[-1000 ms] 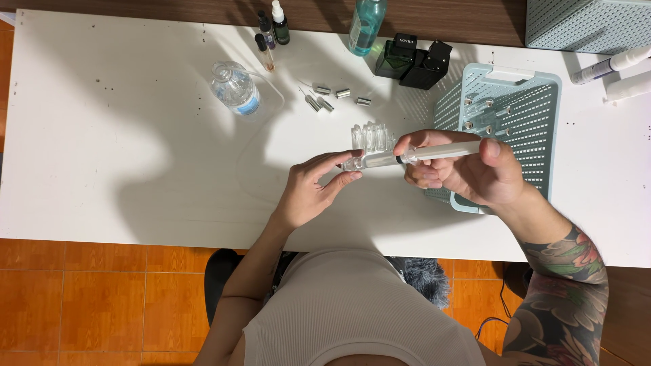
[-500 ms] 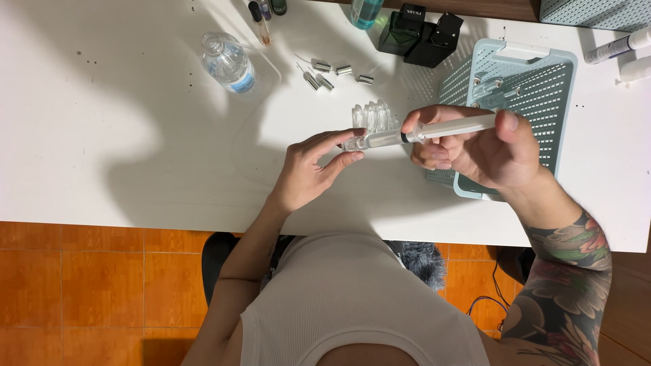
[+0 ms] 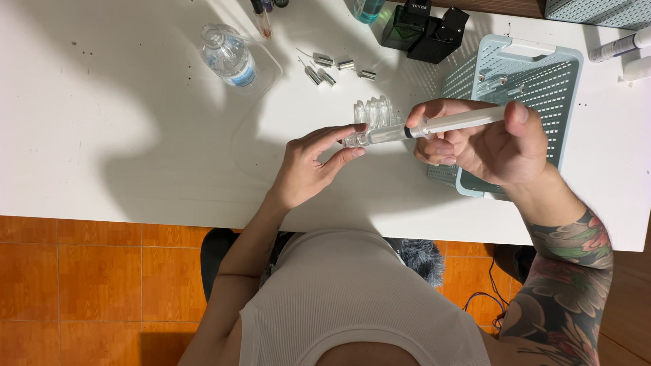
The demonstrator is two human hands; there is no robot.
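Your right hand point(image 3: 498, 139) grips the clear plastic syringe point(image 3: 434, 127) by its barrel, thumb on the plunger; your left hand point(image 3: 313, 166) pinches the small clear glass vial point(image 3: 352, 139) above the white table point(image 3: 102, 135). The vial is likely light, slippery and fragile, so hold its sides.

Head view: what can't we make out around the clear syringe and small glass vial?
- Small clear glass vial: mostly covered by left hand fingers; fill level unreadable.
- Clear plastic syringe: plunger end hidden behind right hand.
- Teal bottle: cut off by top edge.
- Cluster of clear vials: too small to count.
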